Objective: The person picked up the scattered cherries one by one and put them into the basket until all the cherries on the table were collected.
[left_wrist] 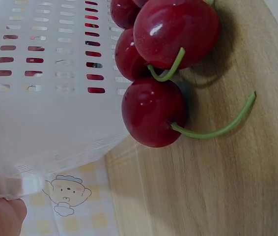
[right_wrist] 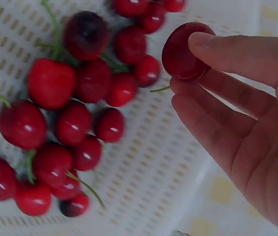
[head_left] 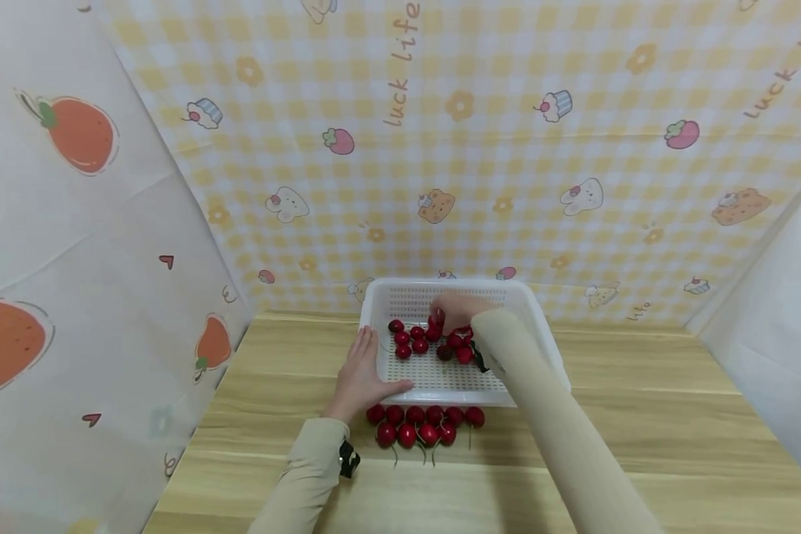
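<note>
A white plastic basket (head_left: 440, 395) with slotted walls stands on the table against the back cloth. At its front left corner my left hand (head_left: 360, 376) rests on the rim, fingers lying along the side and thumb over the front edge. My right hand (right_wrist: 257, 118) is over the inside of the basket and pinches a dark red cherry (right_wrist: 180, 54) between thumb and fingertips; a short green stem shows below it. More cherries (right_wrist: 72, 123) lie clustered on the basket floor, one with a blackish patch (right_wrist: 87, 32).
Along the outside of the basket's front wall, cherries (head_left: 407, 434) lie in two rows on the wooden table (head_left: 294, 371), several with stems pointing outward. A yellow checked cloth (head_left: 374, 178) hangs behind, and a white printed cloth (head_left: 140, 297) is at the left.
</note>
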### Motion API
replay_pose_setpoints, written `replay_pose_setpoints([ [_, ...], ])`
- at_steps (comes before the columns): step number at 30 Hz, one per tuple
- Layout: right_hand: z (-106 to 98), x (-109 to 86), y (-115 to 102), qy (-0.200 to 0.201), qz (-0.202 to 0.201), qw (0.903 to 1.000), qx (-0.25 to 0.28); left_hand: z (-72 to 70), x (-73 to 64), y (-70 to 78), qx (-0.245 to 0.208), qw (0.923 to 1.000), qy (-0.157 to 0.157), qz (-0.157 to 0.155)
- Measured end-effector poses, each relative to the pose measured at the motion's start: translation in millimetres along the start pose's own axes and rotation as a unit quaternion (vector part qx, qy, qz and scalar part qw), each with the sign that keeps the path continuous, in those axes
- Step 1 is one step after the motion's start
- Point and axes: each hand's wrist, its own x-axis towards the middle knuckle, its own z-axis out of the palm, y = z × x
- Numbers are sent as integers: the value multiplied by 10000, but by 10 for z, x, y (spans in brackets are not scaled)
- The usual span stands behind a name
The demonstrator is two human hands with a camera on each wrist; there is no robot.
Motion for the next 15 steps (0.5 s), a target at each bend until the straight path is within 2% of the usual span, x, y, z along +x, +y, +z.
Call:
replay_pose_setpoints([
  [5,143,63,10,-218,338,9986,349,2,1,11,-30,10000,-5,46],
  [15,204,70,-71,-184,373,9991,-5,16,8,-10,24,10000,19,53],
])
